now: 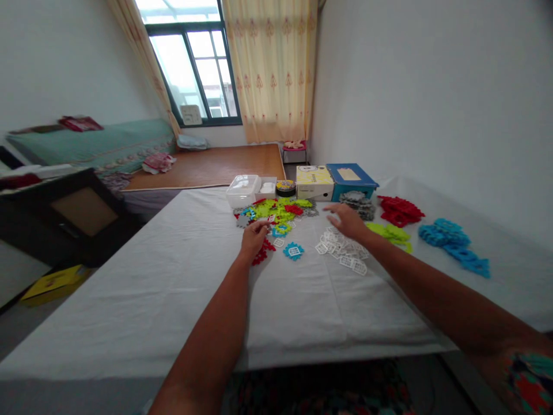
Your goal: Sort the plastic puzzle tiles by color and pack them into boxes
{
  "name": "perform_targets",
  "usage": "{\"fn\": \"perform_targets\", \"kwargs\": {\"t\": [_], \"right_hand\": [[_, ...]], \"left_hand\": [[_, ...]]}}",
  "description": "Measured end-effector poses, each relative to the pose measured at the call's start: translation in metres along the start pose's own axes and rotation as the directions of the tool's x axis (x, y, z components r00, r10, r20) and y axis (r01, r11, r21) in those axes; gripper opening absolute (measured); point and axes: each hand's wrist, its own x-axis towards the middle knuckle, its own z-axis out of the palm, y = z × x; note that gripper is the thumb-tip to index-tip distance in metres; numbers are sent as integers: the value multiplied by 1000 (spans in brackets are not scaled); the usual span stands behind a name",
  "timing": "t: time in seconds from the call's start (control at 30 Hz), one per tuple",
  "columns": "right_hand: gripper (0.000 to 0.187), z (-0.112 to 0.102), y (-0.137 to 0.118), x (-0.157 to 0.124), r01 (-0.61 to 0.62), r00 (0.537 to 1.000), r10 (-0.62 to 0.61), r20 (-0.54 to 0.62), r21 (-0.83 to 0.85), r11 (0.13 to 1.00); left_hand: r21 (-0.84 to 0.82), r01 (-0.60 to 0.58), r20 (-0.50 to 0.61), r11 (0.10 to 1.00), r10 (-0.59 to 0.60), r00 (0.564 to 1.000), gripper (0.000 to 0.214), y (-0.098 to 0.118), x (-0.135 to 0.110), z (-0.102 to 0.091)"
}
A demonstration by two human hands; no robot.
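Observation:
My left hand is at the near left edge of a mixed pile of flat plastic pieces, mostly lime green with red, blue and grey. Its fingers are pinched together, and what they hold, if anything, is too small to make out. Red pieces lie partly behind that hand. My right hand hovers between a heap of white lattice pieces and a grey stack, thumb and fingers apart with nothing visible between them. Between the hands lies a blue toothed piece with a white lattice piece in its middle.
To the right are sorted heaps: lime green pieces, red pieces and blue pieces. Along the back stand a clear plastic box, a round black tin, a yellow-white box and a blue box. White cloth covers the table.

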Motion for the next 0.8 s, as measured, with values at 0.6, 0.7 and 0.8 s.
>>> {"fn": "perform_targets", "kwargs": {"t": [0.6, 0.7, 0.8], "right_hand": [[29, 44, -113, -42, 230, 931, -253, 262, 113, 966], [28, 46, -108, -41, 264, 906, -311, 285, 192, 945], [25, 45, -105, -39, 292, 880, -359, 312, 243, 925]], "left_hand": [[31, -28, 87, 999, 25, 996, 24, -2, -2, 5], [49, -42, 104, 998, 37, 994, 25, -3, -3, 4], [64, -35, 106, 997, 28, 994, 25, -2, -4, 4]]}}
